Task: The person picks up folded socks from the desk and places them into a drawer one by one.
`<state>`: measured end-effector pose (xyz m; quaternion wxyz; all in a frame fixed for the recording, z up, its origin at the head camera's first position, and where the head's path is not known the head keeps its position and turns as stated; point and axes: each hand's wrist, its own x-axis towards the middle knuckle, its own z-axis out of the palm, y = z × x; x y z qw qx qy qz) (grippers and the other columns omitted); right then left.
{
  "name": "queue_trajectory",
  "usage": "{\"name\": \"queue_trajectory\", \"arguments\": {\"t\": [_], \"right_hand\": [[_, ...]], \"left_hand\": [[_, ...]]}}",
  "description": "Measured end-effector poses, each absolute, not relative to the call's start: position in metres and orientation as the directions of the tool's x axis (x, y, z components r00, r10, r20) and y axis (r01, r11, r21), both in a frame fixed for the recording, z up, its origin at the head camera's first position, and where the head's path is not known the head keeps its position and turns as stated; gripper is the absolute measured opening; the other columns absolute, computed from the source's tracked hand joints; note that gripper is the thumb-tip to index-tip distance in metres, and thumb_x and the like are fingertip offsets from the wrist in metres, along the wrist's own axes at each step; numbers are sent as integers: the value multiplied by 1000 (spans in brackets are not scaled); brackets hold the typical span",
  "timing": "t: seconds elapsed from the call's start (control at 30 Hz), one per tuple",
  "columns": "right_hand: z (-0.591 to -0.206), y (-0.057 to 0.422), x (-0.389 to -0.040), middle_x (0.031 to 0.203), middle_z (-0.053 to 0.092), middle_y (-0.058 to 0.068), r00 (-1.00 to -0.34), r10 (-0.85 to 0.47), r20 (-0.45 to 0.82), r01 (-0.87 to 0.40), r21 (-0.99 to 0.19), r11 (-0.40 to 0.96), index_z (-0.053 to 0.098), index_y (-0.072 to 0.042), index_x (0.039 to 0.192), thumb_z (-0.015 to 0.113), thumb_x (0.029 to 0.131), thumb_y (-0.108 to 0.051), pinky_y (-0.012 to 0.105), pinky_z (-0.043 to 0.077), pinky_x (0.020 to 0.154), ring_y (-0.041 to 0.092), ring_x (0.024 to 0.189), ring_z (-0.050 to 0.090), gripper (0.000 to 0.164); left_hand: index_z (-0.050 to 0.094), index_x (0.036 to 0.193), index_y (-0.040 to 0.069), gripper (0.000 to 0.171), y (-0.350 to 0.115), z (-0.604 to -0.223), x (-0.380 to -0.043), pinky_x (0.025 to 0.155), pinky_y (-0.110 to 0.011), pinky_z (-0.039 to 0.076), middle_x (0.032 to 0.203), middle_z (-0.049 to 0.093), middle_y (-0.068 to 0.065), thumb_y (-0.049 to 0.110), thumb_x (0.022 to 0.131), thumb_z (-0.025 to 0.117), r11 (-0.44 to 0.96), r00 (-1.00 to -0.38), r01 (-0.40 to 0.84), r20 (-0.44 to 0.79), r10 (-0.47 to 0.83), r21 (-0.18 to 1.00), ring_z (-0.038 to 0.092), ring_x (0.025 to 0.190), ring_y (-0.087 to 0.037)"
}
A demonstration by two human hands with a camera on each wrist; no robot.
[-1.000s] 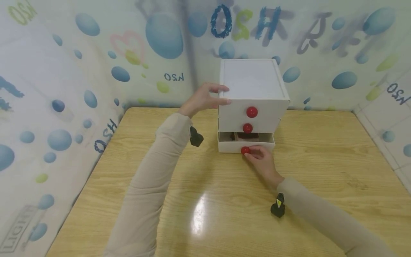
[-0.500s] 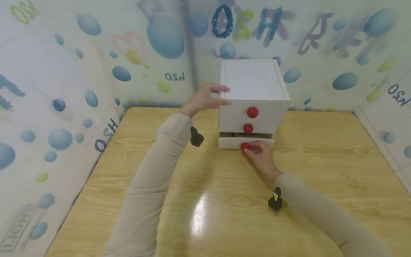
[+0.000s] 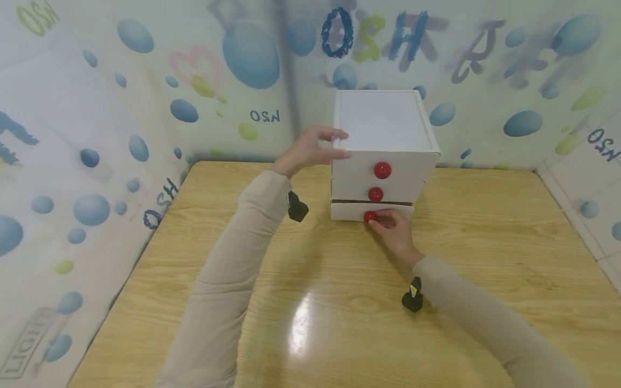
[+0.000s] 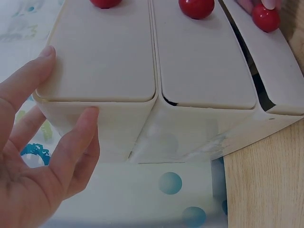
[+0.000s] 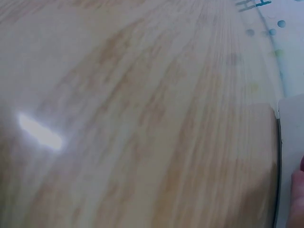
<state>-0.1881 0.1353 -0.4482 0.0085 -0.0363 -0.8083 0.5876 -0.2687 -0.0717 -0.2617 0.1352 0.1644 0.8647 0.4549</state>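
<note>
A white drawer cabinet (image 3: 385,121) with red knobs stands toward the back of the table. Against its upper left corner rests my left hand (image 3: 308,150), fingers and thumb spread over the edges; the left wrist view shows this hand (image 4: 42,156) close up. My right hand (image 3: 395,231) pinches the red knob (image 3: 370,216) of the bottom drawer (image 3: 346,211). That drawer sticks out slightly, leaving a narrow dark gap above its front. In the left wrist view the same knob (image 4: 266,18) appears at upper right. The right wrist view catches only a finger (image 5: 297,197) at its edge.
The wooden table (image 3: 310,280) extends in front of and beside the cabinet. Walls printed with blue spots (image 3: 249,54) enclose its back and sides. Above the bottom drawer are the middle knob (image 3: 375,194) and top knob (image 3: 382,170).
My right hand has pushed the bottom drawer inward, away from me. Its opening has narrowed to a slit, and the brown contents seen earlier are hidden. My left hand has stayed put.
</note>
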Motion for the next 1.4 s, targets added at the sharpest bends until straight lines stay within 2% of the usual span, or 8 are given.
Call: {"name": "queue_trajectory", "arguments": {"t": [0.37, 0.73, 1.4], "right_hand": [[-450, 137, -195, 111, 51, 17, -998, 66, -24, 43, -951, 306, 51, 4, 110, 63, 83, -14, 36, 43, 88, 28, 101, 51, 34], [-448, 136, -195, 113, 51, 17, -997, 64, -52, 69, -952, 298, 50, 3, 111, 62, 83, -15, 35, 42, 89, 28, 104, 50, 35], [-447, 138, -198, 113, 51, 17, -999, 44, -30, 42, -950, 309, 50, 3, 110, 62, 83, -13, 35, 42, 90, 28, 104, 49, 33]], "left_hand": [[52, 124, 17, 55, -72, -262, -270, 71, -23, 50, 130, 40, -3, 30, 74, 72, 527, -907, 168, -79, 414, 833, 40, 115, -19], [52, 123, 17, 55, -72, -263, -271, 72, -23, 50, 130, 40, -1, 30, 74, 72, 522, -906, 165, -81, 416, 837, 39, 113, -16], [53, 123, 18, 54, -73, -263, -271, 72, -24, 51, 128, 42, -1, 30, 74, 72, 520, -907, 161, -82, 414, 839, 42, 110, -15]]}}
